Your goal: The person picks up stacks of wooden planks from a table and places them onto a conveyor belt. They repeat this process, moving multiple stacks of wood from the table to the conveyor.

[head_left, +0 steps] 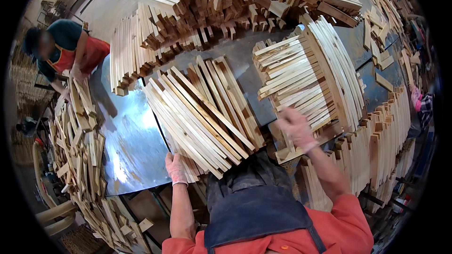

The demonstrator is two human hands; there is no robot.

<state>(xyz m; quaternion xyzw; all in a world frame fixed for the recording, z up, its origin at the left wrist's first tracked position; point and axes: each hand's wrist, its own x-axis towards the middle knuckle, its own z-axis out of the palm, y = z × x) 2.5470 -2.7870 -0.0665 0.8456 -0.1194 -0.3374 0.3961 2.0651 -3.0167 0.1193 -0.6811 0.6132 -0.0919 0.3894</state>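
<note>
My left hand, in a pale glove with a pinkish cuff, rests against the near-left edge of a pile of wooden slats. Its visible fingers point forward, apart from a full wrap around any slat. One slat lies askew across the top of this pile. My right hand, also gloved, hovers over the near edge of a second slat stack; motion smears its fingers, and nothing clearly shows in them. Long slats lie crosswise along that stack's right side.
Slat bundles and darker blocks fill the table's far side. Bare metal tabletop shows at left, beside a heap of offcuts. A co-worker handles wood there. Upright boards line the right; another person stands beyond.
</note>
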